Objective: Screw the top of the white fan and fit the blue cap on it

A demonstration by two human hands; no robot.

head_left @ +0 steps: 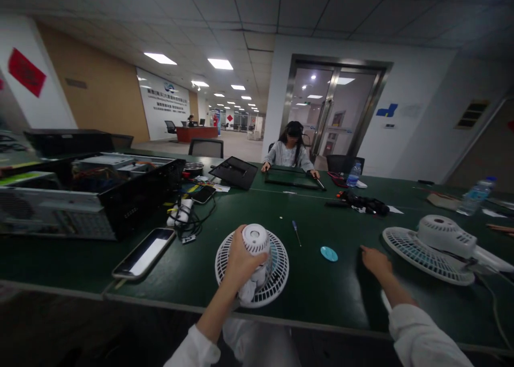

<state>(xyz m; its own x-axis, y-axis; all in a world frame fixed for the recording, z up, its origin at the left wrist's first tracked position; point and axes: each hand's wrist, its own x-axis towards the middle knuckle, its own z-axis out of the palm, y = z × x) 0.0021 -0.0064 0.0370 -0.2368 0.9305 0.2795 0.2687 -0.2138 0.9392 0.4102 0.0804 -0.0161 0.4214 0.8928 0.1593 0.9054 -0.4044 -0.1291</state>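
My left hand (243, 257) is wrapped around the white motor housing (256, 238) of a fan head. The round grille (280, 270) of that fan head lies on the green table, its back facing up. To the right, my right hand (376, 262) is low over the tabletop with its fingers curled together; whatever they may hold is hidden. Between the hands lie a light blue disc (329, 253) and a thin screwdriver with a blue handle (295, 229). A second white fan (429, 254) lies to the right of my right hand.
A phone (145, 253) and an open computer case (80, 201) are on the left, beside tangled cables (193, 220). Across the table (257, 209), a person (291, 150) holds a dark frame (295, 184). Water bottles (477, 196) and a black tool (363, 202) are at the right.
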